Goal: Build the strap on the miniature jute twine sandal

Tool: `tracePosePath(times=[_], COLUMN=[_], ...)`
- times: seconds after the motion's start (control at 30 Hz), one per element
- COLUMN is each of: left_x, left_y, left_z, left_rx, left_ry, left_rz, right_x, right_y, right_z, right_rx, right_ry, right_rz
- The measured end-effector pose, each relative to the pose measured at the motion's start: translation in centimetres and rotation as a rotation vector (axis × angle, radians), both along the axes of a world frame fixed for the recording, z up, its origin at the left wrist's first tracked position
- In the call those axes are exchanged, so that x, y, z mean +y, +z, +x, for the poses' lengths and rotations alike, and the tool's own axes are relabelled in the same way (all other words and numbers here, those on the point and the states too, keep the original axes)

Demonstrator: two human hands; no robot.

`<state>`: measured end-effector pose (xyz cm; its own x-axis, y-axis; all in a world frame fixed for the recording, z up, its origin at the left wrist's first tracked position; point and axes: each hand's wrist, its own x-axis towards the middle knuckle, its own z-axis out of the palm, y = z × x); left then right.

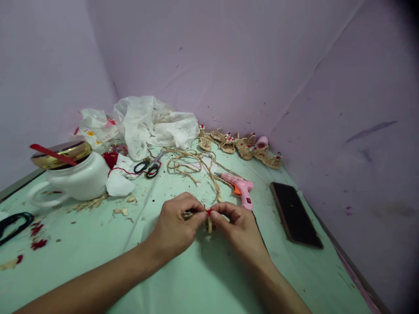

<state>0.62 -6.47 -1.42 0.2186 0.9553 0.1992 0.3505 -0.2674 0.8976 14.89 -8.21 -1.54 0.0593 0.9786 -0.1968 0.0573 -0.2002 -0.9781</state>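
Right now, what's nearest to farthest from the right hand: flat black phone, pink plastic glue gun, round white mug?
1. Pink plastic glue gun: just beyond the right hand.
2. Flat black phone: on the right.
3. Round white mug: far over left.

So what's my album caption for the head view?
Left hand and right hand pinch a red and tan piece near a pink glue gun.

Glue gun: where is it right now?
Head view, right of centre: the glue gun lies just beyond the right hand, between the rope on its left and the phone on its right.
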Motion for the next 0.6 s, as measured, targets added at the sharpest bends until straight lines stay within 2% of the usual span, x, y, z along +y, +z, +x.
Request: tracePosePath(times=[0.2, 0.33, 0.43, 0.6], left_x=[0.2, 0.5, 0.6, 0.7], left_y=[0.7, 0.9, 1.0, 0.9], left_z=[0.4, 0.8, 1.1, 1.4], left_rx=[-0.049, -0.077, -0.073, -0.014], left_ry=[0.051, 0.083, 0.110, 0.106], left_rz=[-0.211, -0.322, -0.341, -0.304], right_x=[0.5, 0.8, 0.9, 1.1], right_y=[-0.8, -1.2, -1.2, -1.1], right_z=[0.5, 0.6, 0.6, 0.7], right_rx=[0.158, 0.204, 0.186, 0.254], right_ry=[0.066, 0.039, 0.013, -0.009], right_rz=[-0.034, -0.059, -0.056, -0.156])
